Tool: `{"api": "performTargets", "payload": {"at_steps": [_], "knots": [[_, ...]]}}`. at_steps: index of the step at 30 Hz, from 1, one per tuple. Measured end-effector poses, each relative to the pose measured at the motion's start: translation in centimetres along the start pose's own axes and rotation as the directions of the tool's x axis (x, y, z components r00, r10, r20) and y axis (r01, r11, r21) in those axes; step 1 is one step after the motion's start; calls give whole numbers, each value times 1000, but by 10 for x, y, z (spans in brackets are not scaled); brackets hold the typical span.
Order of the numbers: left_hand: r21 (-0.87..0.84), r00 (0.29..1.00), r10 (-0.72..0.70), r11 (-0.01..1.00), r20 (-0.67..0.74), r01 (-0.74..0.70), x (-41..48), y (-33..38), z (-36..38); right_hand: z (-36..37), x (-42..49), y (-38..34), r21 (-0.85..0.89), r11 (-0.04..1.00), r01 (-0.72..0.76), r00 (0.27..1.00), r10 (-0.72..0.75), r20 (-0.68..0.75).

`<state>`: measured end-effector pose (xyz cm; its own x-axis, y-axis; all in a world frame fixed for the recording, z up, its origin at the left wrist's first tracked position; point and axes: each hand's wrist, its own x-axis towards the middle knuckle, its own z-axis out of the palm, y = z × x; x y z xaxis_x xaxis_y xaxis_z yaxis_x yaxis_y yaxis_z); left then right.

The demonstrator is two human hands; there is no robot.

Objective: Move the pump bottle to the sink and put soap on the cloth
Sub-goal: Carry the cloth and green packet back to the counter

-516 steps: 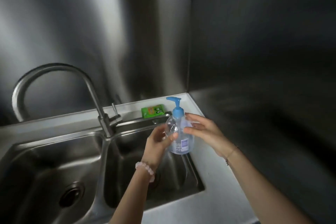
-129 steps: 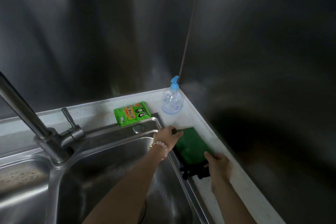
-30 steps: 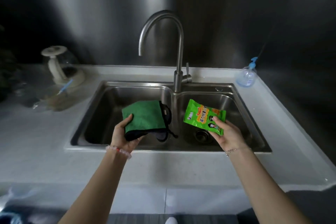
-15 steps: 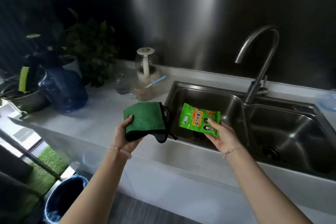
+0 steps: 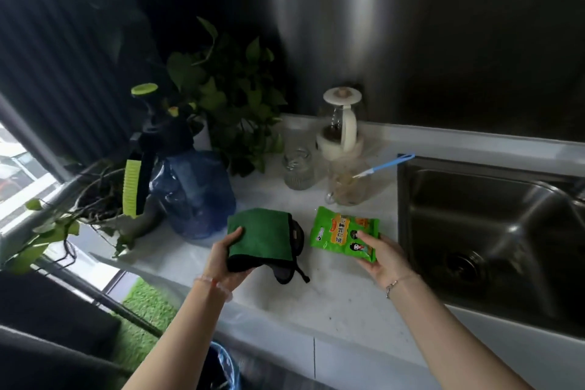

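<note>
My left hand (image 5: 226, 258) grips a folded green cloth (image 5: 264, 236) with black trim, held just above the white counter (image 5: 332, 298) left of the sink. My right hand (image 5: 378, 255) holds a bright green printed packet (image 5: 343, 233) by its lower right corner, beside the cloth. The steel sink (image 5: 493, 225) lies to the right of both hands. The pump bottle is out of view.
A blue spray bottle (image 5: 190, 193) with a lime-green handle stands at the left, leafy potted plants (image 5: 228, 95) behind it. A glass tumbler (image 5: 297, 168), a glass jar with a white lid (image 5: 340, 127) and a jar holding a blue brush (image 5: 380, 166) stand near the wall.
The view has swung left, away from the sink. Both hands carried the cloth and the packet from over the basin to above the counter on its left. The faucet has left the view.
</note>
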<state>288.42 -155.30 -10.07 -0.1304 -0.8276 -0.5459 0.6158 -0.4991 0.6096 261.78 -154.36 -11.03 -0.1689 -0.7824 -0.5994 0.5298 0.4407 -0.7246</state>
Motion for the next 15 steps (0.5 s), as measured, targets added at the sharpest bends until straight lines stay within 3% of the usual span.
{"api": "performTargets", "payload": {"at_steps": [5, 8, 11, 13, 15], "knots": [[118, 999, -14, 993, -46, 19, 40, 21, -20, 24, 31, 15, -46, 999, -9, 999, 7, -49], [261, 991, -32, 963, -127, 65, 55, 26, -27, 31, 42, 19, -50, 997, 56, 997, -59, -57], [380, 980, 53, 925, -194, 25, 67, 25, -29, 35, 51, 24, -108, 987, 121, 985, -133, -112], [511, 961, 173, 859, -215, -40, 74, 21, -28, 36, 55, 28, -176, 971, 164, 965, -195, -177], [735, 933, 306, 674, -188, -73, 80, 20, -25, 36, 59, 32, -279, 937, 210, 929, -280, -242]]}}
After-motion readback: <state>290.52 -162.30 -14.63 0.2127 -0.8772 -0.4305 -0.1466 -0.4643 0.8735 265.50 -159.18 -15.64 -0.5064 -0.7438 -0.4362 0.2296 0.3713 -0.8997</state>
